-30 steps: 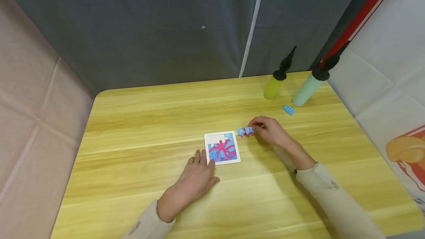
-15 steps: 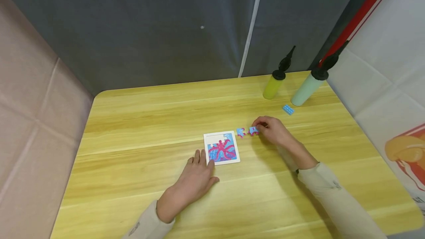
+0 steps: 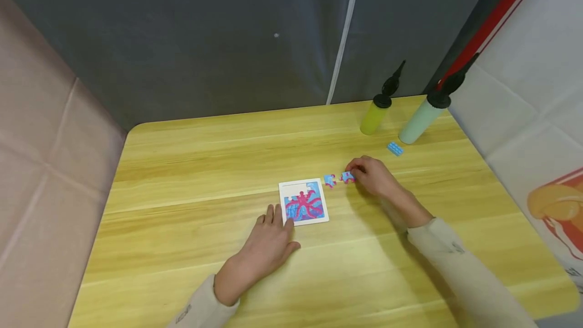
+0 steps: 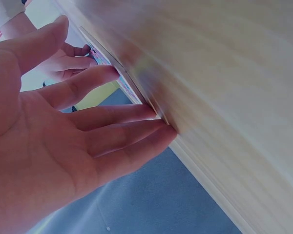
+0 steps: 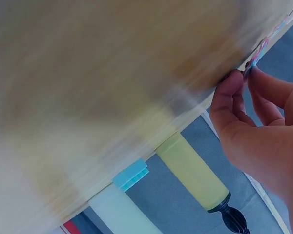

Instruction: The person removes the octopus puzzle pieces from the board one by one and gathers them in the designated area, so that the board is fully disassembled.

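Nothing can be read: the dark mark [image 3: 183,313] on the beige fabric left sleeve [image 3: 207,302], the grey mark [image 3: 457,248] on the beige fabric right sleeve [image 3: 464,272], and the black print [image 3: 575,271] on the creased white sheet [image 3: 514,115] beyond the yellow wood-grain desk's [image 3: 159,247] right edge, are too small

- White-framed octopus jigsaw [image 3: 293,190], flat on the table; a pink octopus on blue fills most of it, with bare white base from about 10 to 12 o'clock; the left hand [image 3: 267,245], fingers outstretched, touches its edge near 8 o'clock.
- Nearer loose jigsaw piece [image 3: 330,181], blue with pink patches; it lies face up just beside the frame, at 2 o'clock from its centre.
- Farther loose jigsaw piece [image 3: 347,177], likewise blue and pink; near 3 o'clock of its neighbour, slightly apart; the right hand [image 3: 374,177] pinches its outer edge.
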`<state>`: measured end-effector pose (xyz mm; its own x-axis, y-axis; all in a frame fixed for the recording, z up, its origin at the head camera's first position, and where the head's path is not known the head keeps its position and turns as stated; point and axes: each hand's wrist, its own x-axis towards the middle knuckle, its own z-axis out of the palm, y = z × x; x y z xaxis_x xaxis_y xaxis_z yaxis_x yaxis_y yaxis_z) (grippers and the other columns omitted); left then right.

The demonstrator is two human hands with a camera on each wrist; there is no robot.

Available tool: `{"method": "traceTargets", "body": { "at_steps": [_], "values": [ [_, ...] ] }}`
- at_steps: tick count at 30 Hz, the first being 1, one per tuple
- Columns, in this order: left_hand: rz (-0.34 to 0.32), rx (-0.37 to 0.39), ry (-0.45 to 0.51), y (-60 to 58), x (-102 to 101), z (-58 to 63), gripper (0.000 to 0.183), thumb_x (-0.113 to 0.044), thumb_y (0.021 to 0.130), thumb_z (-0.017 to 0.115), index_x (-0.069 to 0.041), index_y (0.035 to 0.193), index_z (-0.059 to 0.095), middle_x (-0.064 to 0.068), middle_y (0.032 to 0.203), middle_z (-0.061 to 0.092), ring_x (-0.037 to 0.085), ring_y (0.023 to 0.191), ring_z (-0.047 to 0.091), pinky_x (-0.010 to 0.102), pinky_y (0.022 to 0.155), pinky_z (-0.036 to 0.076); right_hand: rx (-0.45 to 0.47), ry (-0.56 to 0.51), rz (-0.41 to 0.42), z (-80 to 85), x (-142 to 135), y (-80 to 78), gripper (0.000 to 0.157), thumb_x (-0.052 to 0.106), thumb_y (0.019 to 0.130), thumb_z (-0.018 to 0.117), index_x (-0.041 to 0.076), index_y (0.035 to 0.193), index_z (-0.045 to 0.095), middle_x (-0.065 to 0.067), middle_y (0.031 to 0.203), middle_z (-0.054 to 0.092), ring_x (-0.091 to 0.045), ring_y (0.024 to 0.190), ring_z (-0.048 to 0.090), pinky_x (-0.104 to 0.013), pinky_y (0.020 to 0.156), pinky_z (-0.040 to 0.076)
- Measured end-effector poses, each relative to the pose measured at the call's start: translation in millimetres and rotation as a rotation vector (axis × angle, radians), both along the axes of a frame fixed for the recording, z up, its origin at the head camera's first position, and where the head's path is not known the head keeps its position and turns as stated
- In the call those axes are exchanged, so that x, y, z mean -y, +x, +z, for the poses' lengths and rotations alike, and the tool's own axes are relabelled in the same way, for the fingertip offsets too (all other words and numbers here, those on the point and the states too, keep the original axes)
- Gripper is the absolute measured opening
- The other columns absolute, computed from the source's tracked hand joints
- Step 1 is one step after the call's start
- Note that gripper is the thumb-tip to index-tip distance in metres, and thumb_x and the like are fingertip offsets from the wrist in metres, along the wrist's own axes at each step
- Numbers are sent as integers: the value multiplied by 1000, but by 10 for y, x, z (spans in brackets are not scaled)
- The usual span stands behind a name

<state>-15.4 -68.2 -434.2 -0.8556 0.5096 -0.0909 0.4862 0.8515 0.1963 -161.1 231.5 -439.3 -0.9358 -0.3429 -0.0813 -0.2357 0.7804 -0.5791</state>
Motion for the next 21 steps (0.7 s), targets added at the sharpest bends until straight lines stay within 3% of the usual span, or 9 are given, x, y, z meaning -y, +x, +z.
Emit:
{"method": "traceTargets", "body": {
  "at_steps": [9, 21],
  "values": [
    [2, 18, -1, 13, 15, 24, 52, -43, 98, 68, 1, 125, 64, 41, 142, 52, 57, 135, 51, 59, 104, 51, 18, 13, 13, -14, 23, -24, 18, 4, 103, 55, 3, 105, 73, -15, 105, 73, -29, 94, 61, -46, 90, 51],
    [22, 24, -2, 53, 56, -10, 53, -45, 98, 68, 1, 126, 64, 41, 142, 52, 57, 135, 51, 59, 104, 51, 39, 9, 30, -34, 93, -40, 18, 4, 102, 55, 3, 106, 72, -15, 107, 73, -28, 94, 61, -46, 89, 52]
  ]
}}
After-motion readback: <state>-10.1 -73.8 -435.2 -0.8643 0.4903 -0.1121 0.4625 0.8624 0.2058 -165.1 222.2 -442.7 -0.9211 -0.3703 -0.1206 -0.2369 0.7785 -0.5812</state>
